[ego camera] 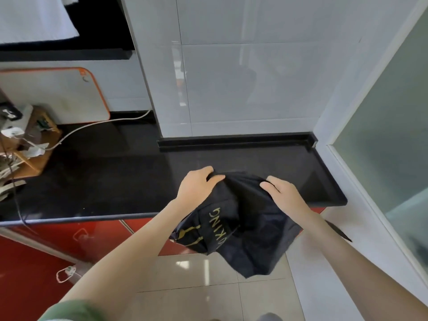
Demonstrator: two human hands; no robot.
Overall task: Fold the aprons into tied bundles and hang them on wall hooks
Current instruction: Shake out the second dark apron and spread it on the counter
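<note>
Gripping the apron (234, 218), my left hand (196, 187) and right hand (286, 193) curl fingers (217, 178) into it above the desk (104, 177) edge; rack (34, 158) far left.

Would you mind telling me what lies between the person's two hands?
In the head view, only bunched black apron cloth spans the gap between the left hand and the right hand, which both grip it.

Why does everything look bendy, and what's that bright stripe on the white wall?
Head view: the wide-angle lens bends straight lines, so the black counter edge and the door frame curve and lean; head view again: the stripe is light glaring off the glossy white wall tiles, with another shiny patch on the floor tiles; the black apron is sharp enough to read some gold letters.
</note>
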